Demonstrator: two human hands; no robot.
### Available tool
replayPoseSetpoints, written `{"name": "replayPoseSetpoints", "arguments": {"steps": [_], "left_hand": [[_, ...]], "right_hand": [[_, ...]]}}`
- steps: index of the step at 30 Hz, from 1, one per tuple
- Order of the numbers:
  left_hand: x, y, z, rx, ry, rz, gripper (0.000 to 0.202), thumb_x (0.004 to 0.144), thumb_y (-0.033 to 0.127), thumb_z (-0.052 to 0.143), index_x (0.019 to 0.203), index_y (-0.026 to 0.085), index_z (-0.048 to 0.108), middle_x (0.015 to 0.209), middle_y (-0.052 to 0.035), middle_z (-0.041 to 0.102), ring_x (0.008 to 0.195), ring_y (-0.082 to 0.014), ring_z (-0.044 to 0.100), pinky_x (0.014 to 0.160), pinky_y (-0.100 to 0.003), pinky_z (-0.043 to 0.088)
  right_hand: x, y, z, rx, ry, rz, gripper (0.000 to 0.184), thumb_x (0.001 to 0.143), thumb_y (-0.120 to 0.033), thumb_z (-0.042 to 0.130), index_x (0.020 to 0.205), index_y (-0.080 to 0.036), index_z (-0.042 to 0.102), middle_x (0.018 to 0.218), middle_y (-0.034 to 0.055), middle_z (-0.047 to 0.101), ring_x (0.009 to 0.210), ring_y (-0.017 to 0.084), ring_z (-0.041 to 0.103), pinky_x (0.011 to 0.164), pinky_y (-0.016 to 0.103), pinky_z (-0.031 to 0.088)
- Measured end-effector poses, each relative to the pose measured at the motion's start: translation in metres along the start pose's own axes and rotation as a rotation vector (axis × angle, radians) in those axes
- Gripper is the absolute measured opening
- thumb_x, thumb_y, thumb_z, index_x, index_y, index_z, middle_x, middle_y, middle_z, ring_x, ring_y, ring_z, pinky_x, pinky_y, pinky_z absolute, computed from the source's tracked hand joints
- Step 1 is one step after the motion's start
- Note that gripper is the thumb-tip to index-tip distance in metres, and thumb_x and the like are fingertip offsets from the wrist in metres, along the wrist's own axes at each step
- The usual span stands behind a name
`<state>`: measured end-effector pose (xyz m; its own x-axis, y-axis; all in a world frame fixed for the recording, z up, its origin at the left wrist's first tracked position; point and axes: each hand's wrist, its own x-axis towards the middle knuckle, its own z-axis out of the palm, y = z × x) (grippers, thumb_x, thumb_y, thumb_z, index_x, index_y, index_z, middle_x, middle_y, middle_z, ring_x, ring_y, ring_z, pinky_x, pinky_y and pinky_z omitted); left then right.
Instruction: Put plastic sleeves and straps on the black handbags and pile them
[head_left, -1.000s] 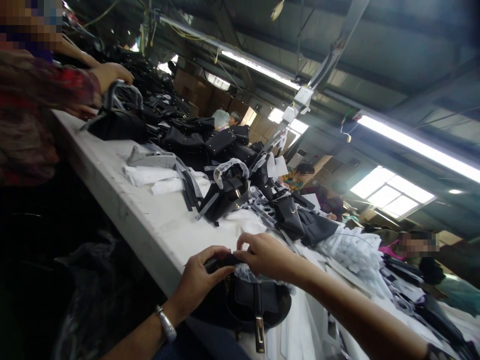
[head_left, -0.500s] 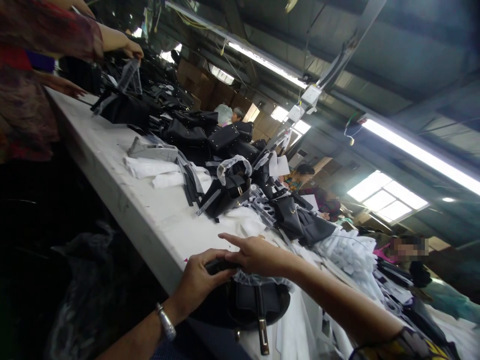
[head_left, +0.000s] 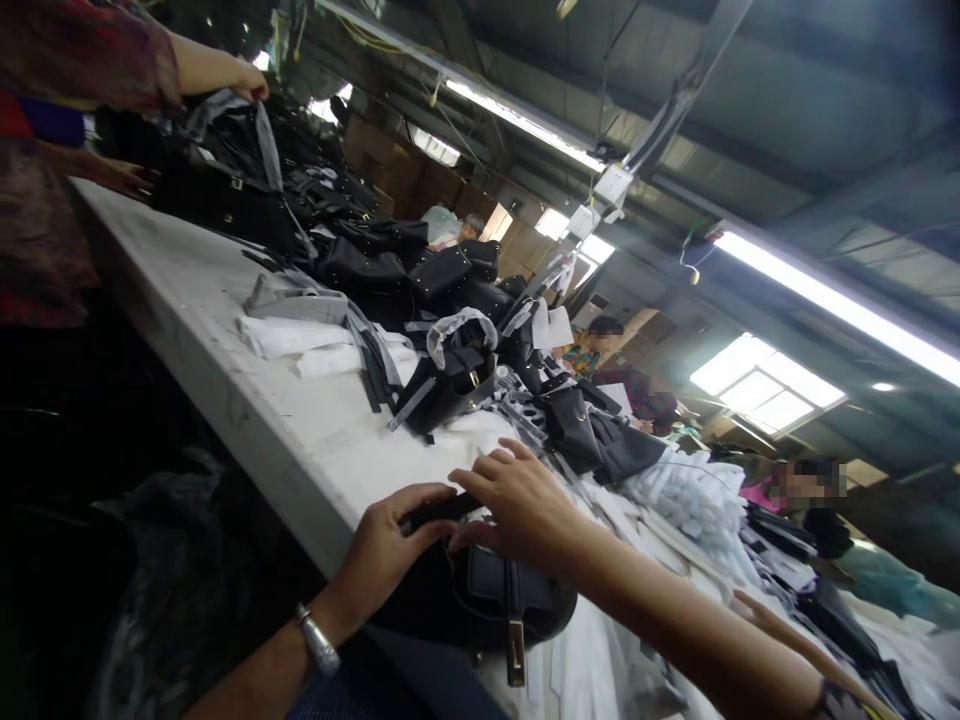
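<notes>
A black handbag with a metal clasp lies at the near edge of the long white table. My left hand is closed around the bag's black handle at its top. My right hand rests on the same handle from the other side, fingers loosely spread and curled over it. A silver bracelet sits on my left wrist.
Many black bags and white wrapping paper are heaped along the table. A person in a red patterned sleeve handles a bag at the far left. Other workers sit at the right. White foam sheets lie beyond my right arm.
My right hand went from pinching clear wrapping at the handle to lying over the handle with fingers spread. The person at far left lifted a bag's wrapping higher.
</notes>
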<state>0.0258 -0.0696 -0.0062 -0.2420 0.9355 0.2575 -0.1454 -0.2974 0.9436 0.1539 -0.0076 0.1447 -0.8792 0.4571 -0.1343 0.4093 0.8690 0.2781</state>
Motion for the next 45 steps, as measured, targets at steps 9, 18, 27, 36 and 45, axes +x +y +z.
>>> {"name": "replayPoseSetpoints", "arguments": {"steps": [9,18,27,36,45], "left_hand": [[-0.006,-0.008,-0.028,-0.099,-0.046,-0.228,0.039,0.068,0.035,0.08,0.103,0.019,0.074,0.096,-0.0063,0.077,0.092,-0.0253,0.07,0.09,-0.038,0.055],[-0.054,-0.078,-0.12,0.075,0.016,-0.462,0.049,0.065,0.053,0.08,0.101,0.02,0.075,0.099,-0.0087,0.077,0.095,-0.0301,0.071,0.089,-0.039,0.056],[-0.001,-0.018,-0.05,0.262,-0.195,-0.136,0.047,0.088,0.048,0.058,0.131,0.029,0.06,0.136,-0.0057,0.061,0.117,-0.0281,0.06,0.106,-0.044,0.044],[0.03,-0.013,-0.012,0.124,-0.256,-0.146,0.033,0.075,0.032,0.075,0.103,0.017,0.07,0.103,-0.0083,0.074,0.099,-0.0266,0.067,0.094,-0.04,0.051],[0.026,-0.005,-0.03,0.05,-0.314,-0.253,0.029,0.077,0.032,0.074,0.102,0.017,0.074,0.104,-0.0071,0.076,0.102,-0.0263,0.068,0.095,-0.037,0.05]], "right_hand": [[0.0,0.005,0.015,0.031,-0.009,-0.055,0.017,0.082,-0.036,0.072,0.089,-0.021,0.071,0.083,0.0037,0.075,0.09,0.022,0.068,0.116,0.05,0.017],[-0.005,0.041,0.013,0.043,0.05,0.0,0.004,0.077,-0.02,0.072,0.078,-0.023,0.071,0.074,0.0001,0.073,0.077,0.019,0.069,0.114,0.048,0.024],[-0.017,0.06,0.017,0.136,0.474,0.097,0.041,0.087,-0.02,0.064,0.127,-0.025,0.056,0.121,0.0064,0.067,0.107,0.022,0.063,0.095,0.036,0.048],[-0.072,-0.021,0.07,0.505,0.644,0.407,0.018,0.092,-0.028,0.058,0.11,-0.023,0.06,0.096,0.0039,0.069,0.083,0.017,0.065,0.075,0.027,0.052],[-0.026,-0.063,0.1,0.491,0.275,0.744,0.034,0.088,-0.041,0.059,0.114,-0.019,0.062,0.098,0.0108,0.072,0.09,0.028,0.068,0.076,0.036,0.049]]}}
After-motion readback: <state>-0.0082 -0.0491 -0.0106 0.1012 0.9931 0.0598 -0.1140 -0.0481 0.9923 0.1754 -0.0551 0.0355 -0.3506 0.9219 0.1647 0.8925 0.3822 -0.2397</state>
